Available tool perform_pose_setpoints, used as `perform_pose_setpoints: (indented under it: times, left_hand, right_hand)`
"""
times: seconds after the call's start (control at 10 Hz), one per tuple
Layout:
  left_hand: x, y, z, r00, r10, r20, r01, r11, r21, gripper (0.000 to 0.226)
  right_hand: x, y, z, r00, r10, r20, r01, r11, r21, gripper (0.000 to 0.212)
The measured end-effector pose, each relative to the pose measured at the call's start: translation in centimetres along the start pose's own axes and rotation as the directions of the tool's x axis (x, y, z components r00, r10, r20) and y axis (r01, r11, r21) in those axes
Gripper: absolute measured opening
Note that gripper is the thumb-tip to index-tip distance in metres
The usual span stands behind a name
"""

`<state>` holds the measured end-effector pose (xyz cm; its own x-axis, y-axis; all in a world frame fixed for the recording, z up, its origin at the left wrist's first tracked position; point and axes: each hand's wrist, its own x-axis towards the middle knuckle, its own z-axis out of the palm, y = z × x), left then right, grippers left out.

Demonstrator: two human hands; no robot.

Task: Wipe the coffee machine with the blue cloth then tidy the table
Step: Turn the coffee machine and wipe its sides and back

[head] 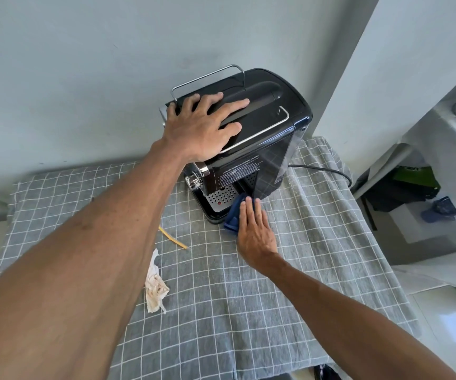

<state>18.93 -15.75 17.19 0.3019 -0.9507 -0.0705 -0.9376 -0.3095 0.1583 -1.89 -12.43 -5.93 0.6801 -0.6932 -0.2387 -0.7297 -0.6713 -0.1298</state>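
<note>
Black and glossy, the coffee machine (248,138) stands at the back of the table (317,256), on its grey checked covering, close to the wall. Left hand (202,127) lies flat on top of it, fingers spread and straight, arm stretched long from the near left corner. Right hand (255,231) reaches in low, fingers straight and together, pressing the blue cloth (233,215) against the machine's lower front corner, beside the perforated drip tray (220,197). Nearer, a crumpled tissue (155,283) and a yellow stick (173,237) lie on the covering.
</note>
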Motion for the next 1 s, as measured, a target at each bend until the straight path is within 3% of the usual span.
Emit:
perform_pose_setpoints:
  times: [0.1,0.2,0.4,0.6,0.7,0.8,0.9,1.0]
  left_hand:
    - [0.0,0.1,0.0,1.0,-0.001,0.0,0.001,1.0,0.001,0.047]
    - [0.0,0.1,-0.1,1.0,0.002,0.008,-0.002,1.0,0.002,0.049]
    - [-0.1,0.1,-0.1,1.0,0.002,0.013,-0.002,1.0,0.005,0.049]
    - [-0.1,0.1,-0.2,1.0,0.003,0.002,-0.003,1.0,-0.004,0.05]
    - [-0.1,0.1,-0.1,1.0,0.003,0.002,-0.003,1.0,-0.005,0.05]
    - [-0.1,0.1,-0.2,1.0,0.003,0.005,-0.003,1.0,-0.013,0.051]
    - [-0.2,0.2,-0.2,1.0,0.006,0.001,-0.006,1.0,-0.017,0.051]
    - [-0.2,0.1,-0.1,1.0,0.003,-0.009,-0.003,1.0,-0.013,0.052]
  right_hand:
    - [0.6,-1.1,0.0,0.997,-0.07,-0.017,0.071,0.997,0.039,0.07]
    - [-0.4,-2.3,0.3,0.983,-0.183,-0.017,0.184,0.98,0.073,0.087]
    - [1.8,-2.0,-0.7,0.996,-0.081,-0.034,0.087,0.972,0.219,0.064]
    - [-0.3,0.3,1.2,0.975,-0.198,-0.097,0.207,0.973,0.1,0.068]
    - [-1.0,1.7,1.7,0.987,-0.133,-0.085,0.144,0.98,0.137,0.073]
    - [-0.8,1.0,1.5,0.998,-0.064,0.001,0.061,0.955,0.291,0.065]
    - [-0.5,-0.1,-0.7,0.996,0.061,-0.068,-0.01,0.809,0.587,0.061]
    - [0.4,-1.1,-2.1,0.938,0.081,-0.338,0.137,0.807,0.574,0.058]
